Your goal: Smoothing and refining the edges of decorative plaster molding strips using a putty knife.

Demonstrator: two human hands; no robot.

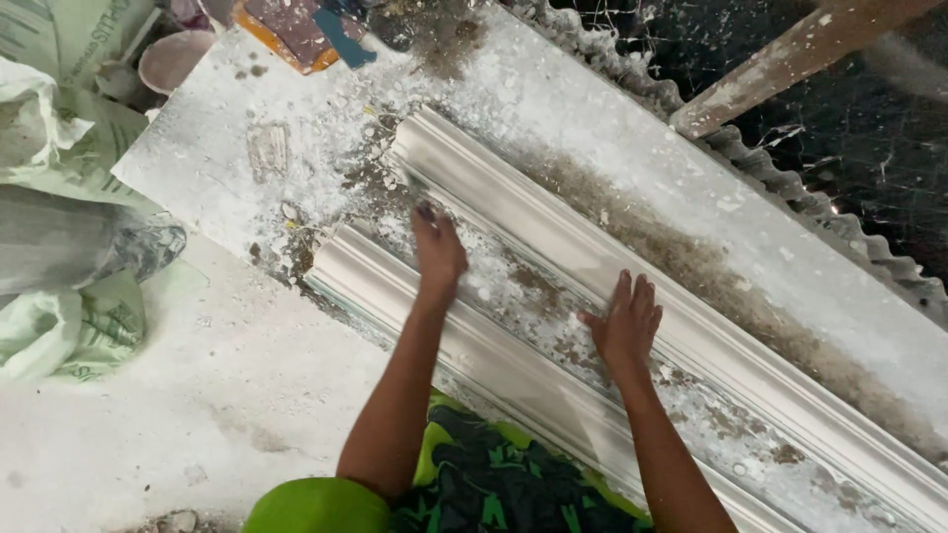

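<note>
L hand (437, 249) laid on wet plaster moulding (553, 326), fingers together and extended, pointing away from body, palm down; slightly blurred, nothing gripped. R hand (626, 321) flat on same moulding further along, fingers spread, palm down, open, nothing held. Both hands pressed in shallow central channel of moulding, between two raised white ridges: far ridge (553, 212) running from upper centre toward lower R, near ridge (395, 286) parallel, closer to body. Channel surface grey-white w/ brown fibre patches showing through. Moulding long, lying diagonally on flat white casting slab (197, 163), spattered w/ plaster crumbs and brown stains. Corrugated sheet edge (790, 188) just beyond slab on far side, dark speckled ground behind. Wooden post (780, 59) slanting at upper R, plaster-smeared. Pale bowl (173, 59) near slab's far L corner; blue scrap (346, 39) and reddish-orange flat item (291, 30) next to it at top edge. Green-white sacks (59, 128) stacked at L, one grey dusty bundle (79, 242) among them. Plaster-caked floor (197, 395) at lower L. Green and dark patterned garment (474, 484) at bottom centre between forearms.
</note>
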